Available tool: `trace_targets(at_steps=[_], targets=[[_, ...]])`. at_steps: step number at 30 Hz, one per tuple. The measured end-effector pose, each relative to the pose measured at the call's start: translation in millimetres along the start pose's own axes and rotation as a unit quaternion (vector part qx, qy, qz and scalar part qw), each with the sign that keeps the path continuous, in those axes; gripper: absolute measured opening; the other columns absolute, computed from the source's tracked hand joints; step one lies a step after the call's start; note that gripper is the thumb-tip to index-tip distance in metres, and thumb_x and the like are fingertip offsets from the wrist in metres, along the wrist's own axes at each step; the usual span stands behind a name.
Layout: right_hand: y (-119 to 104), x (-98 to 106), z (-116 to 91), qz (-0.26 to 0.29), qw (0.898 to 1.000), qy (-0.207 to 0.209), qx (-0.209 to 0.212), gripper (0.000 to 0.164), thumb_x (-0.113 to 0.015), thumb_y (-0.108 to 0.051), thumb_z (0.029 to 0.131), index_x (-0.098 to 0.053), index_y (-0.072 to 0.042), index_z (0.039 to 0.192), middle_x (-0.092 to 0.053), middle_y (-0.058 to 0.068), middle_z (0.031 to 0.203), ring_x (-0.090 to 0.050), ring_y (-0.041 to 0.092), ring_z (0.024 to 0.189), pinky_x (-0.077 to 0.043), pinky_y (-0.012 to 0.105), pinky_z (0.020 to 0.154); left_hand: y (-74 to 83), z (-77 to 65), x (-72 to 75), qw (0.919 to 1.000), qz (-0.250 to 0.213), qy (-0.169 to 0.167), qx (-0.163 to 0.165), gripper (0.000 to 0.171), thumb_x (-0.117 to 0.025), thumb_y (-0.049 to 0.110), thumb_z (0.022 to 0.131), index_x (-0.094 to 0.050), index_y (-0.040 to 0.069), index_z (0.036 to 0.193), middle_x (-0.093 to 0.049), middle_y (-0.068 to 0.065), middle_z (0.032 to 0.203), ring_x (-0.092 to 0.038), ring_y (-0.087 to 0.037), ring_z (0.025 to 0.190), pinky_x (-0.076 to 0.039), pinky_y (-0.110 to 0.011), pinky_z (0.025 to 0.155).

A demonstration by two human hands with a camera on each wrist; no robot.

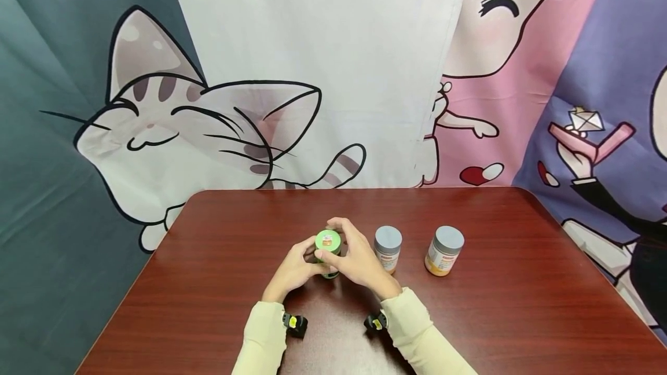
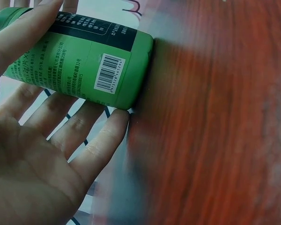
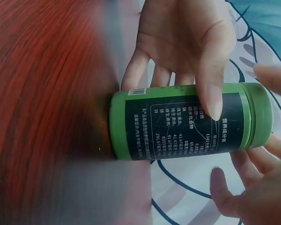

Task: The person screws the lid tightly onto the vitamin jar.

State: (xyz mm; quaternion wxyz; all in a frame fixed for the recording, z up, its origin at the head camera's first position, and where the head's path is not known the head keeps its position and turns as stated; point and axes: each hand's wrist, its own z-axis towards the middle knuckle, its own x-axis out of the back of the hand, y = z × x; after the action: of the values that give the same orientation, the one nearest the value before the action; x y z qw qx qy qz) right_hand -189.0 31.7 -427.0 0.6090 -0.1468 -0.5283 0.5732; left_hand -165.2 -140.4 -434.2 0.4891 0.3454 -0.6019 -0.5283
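Observation:
A green bottle (image 3: 178,133) with a dark label panel and small printed text stands upright on the table, a round green lid (image 1: 327,240) on top. My left hand (image 1: 293,271) holds the bottle's body, its thumb across the label and its fingers around the far side. A white barcode (image 2: 109,73) shows near the base in the left wrist view. Around the lid curl the thumb and fingers of my right hand (image 1: 359,260). In the right wrist view, the right fingers (image 3: 253,171) reach behind the lid end.
Two jars with grey lids stand to the right on the reddish-brown table (image 1: 208,294): a nearer jar (image 1: 388,247) close by my right hand, and another jar (image 1: 444,250) farther right with a yellowish base. Behind the table hangs a cartoon-printed curtain (image 1: 323,28).

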Motion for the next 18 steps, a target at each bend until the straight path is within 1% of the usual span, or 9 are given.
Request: trace_targets(at_steps=[3,5,8,10,14,18], targets=[[-4,3,0,0.048,0.998,-0.028,-0.022,0.055,-0.072,-0.022,0.080,-0.043,-0.025,0.127,-0.051,-0.005,0.124,-0.055,0.016,0.098,-0.049,0.036,0.076,1.4,0.1,-0.3,1.0000,0.002,-0.001,0.008,0.054,-0.076,0.014,0.074,-0.054,0.014,0.124,-0.063,-0.002,0.111,-0.061,-0.015,0.098,-0.049,-0.028,0.081],[-12,7,-1,0.086,0.995,-0.045,-0.031,0.056,-0.070,-0.013,0.081,-0.042,-0.021,0.129,-0.050,-0.001,0.127,-0.055,0.020,0.101,-0.049,0.032,0.077,2.7,0.0,-0.9,1.0000,0.006,0.001,0.006,0.053,-0.076,0.013,0.075,-0.054,0.013,0.123,-0.062,-0.002,0.112,-0.061,-0.016,0.099,-0.048,-0.028,0.082],[-24,13,-1,0.118,0.990,-0.064,-0.035,0.055,-0.067,-0.004,0.082,-0.041,-0.013,0.130,-0.049,0.006,0.129,-0.055,0.025,0.105,-0.049,0.032,0.080,4.8,-0.6,-1.5,0.9999,0.012,0.006,0.002,0.053,-0.076,0.015,0.075,-0.054,0.013,0.123,-0.062,-0.002,0.113,-0.060,-0.016,0.100,-0.048,-0.028,0.082],[-31,17,-2,0.121,0.989,-0.070,-0.039,0.054,-0.066,-0.002,0.082,-0.042,-0.010,0.129,-0.050,0.009,0.128,-0.055,0.027,0.105,-0.049,0.032,0.082,5.8,-1.3,-1.9,0.9998,0.018,0.006,0.002,0.054,-0.076,0.017,0.075,-0.054,0.014,0.124,-0.062,-0.001,0.114,-0.060,-0.016,0.100,-0.048,-0.028,0.082],[-35,19,-1,0.111,0.990,-0.075,-0.035,0.050,-0.066,-0.002,0.082,-0.044,-0.006,0.127,-0.051,0.009,0.127,-0.056,0.026,0.105,-0.048,0.038,0.083,6.6,-2.0,-2.4,0.9995,0.028,0.010,0.005,0.053,-0.077,0.020,0.074,-0.055,0.017,0.122,-0.063,0.001,0.112,-0.061,-0.014,0.099,-0.049,-0.027,0.081],[-35,18,-1,0.108,0.991,-0.071,-0.024,0.050,-0.068,-0.004,0.081,-0.045,-0.002,0.125,-0.052,0.010,0.124,-0.057,0.027,0.104,-0.048,0.041,0.084,1.9,-0.9,-3.5,0.9991,0.033,0.024,-0.012,0.050,-0.079,0.017,0.072,-0.058,0.016,0.117,-0.065,0.001,0.108,-0.062,-0.015,0.097,-0.049,-0.029,0.081]])
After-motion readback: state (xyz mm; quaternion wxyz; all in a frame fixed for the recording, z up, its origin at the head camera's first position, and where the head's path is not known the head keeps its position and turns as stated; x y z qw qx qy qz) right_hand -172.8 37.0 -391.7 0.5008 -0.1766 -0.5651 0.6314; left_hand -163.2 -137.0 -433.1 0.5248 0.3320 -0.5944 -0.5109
